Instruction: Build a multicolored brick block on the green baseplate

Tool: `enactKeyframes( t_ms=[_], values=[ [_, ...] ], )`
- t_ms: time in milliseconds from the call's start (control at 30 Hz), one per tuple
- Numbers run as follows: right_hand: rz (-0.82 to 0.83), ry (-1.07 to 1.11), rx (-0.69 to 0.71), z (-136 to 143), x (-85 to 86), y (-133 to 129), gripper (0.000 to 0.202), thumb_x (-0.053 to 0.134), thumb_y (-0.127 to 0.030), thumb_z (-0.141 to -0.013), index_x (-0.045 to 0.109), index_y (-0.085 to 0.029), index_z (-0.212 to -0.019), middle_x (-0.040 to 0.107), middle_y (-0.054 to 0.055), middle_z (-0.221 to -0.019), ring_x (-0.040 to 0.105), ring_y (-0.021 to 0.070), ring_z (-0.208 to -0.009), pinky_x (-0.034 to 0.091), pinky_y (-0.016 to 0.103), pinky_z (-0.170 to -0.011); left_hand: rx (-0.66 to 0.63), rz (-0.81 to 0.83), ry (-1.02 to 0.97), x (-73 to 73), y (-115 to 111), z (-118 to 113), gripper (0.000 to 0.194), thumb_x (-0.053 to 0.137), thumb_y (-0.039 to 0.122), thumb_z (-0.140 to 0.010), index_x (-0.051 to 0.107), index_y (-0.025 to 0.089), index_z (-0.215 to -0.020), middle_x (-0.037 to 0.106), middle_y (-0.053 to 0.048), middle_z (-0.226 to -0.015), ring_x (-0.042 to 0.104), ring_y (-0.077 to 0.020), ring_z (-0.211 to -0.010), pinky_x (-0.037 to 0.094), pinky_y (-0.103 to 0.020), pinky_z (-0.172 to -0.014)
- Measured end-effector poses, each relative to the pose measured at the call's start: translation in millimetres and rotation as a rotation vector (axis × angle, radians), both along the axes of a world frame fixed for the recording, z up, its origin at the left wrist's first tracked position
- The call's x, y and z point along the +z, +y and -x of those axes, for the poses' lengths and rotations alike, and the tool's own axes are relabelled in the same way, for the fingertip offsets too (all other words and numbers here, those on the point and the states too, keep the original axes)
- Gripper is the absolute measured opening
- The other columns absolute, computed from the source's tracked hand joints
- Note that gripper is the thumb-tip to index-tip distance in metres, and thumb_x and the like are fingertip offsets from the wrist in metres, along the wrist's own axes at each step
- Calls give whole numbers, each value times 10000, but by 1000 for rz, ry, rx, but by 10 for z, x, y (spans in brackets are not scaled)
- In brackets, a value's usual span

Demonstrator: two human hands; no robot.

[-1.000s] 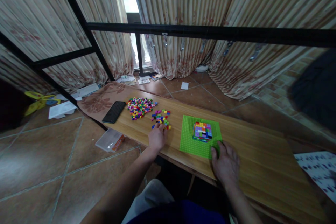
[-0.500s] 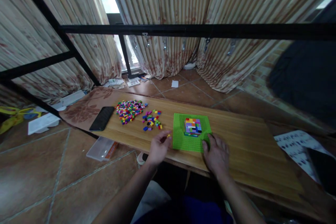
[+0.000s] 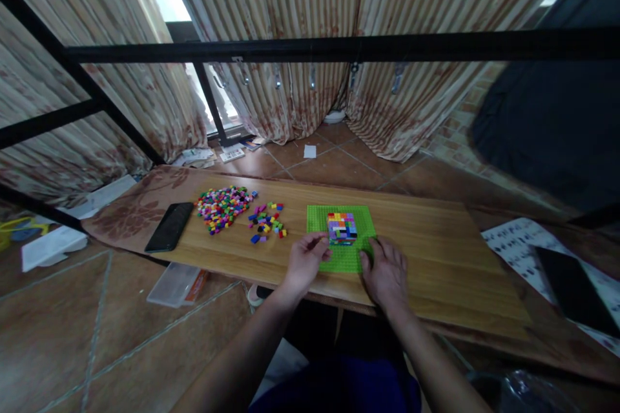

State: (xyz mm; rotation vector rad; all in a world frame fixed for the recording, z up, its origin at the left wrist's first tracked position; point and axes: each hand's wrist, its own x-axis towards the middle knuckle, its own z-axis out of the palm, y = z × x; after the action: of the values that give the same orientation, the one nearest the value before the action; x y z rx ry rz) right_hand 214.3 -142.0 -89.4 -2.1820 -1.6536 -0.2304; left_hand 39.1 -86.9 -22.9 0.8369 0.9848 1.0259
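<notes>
A green studded baseplate lies on the wooden board. On it stands a square block of many-coloured toy bricks, stacked several layers high. My left hand is over the baseplate's left side, its fingertips beside the stack's left face. Thumb and fingers are pinched on a small yellow brick, now mostly hidden by them. My right hand rests at the baseplate's lower right corner, fingers spread and lying on its edge, holding nothing.
Left of the baseplate lie a small group of loose bricks and a larger brick pile. A black phone lies farther left. At the right are a printed sheet and a dark device. A black metal bar crosses behind.
My left hand has moved right with the yellow brick, from the baseplate's left edge to beside the stack. My right hand stays at the corner. The whole view has shifted somewhat.
</notes>
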Motion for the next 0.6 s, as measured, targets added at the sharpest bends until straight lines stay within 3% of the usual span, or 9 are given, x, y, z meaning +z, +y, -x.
enactKeyframes(
  t_ms=[367,600],
  values=[
    [-9,19,0,8,15,-4,427,406,-378,-926,567,-140,-1241,554,142,-1294,457,294,-1172,315,445,-1012,95,40,-66,-60,88,-11,162,609,95,-722,682,115,-865,697,-57,-789,677,-141,-756,522,-299,-828],
    [-1,38,-4,16,27,-4,429,413,-373,-927,560,-134,-1251,546,146,-1306,441,290,-1190,314,447,-1011,18,-40,64,-83,97,-13,171,579,120,-780,691,137,-909,696,-38,-719,684,-166,-709,550,-297,-716]
  ],
)
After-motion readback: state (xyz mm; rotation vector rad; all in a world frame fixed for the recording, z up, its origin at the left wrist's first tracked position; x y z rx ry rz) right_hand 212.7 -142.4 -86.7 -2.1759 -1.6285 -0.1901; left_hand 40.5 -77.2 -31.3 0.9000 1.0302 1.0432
